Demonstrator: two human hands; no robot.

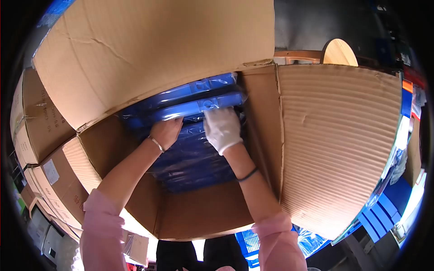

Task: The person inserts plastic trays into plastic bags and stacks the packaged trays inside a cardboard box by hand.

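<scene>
Deep in an open cardboard box [203, 212] lie several flat blue plastic pieces in clear wrap, stacked against the far side. My left hand [166, 133], bare with a bracelet at the wrist, has its fingers curled on the near edge of a blue wrapped plastic piece [192, 108]. To the right, my right hand [223, 130] wears a white glove and grips the same edge; its fingertips are partly hidden. Behind this piece another blue wrapped piece [199, 86] shows, and more wrapped blue pieces [185, 156] lie below my hands.
A tall cardboard flap [167, 49] stands up at the back, and a ribbed flap [339, 144] spreads out to the right. Closed cartons [43, 117] are stacked on the left. A blue basket [247, 244] sits by my legs, with a round wooden board [340, 52] at the back right.
</scene>
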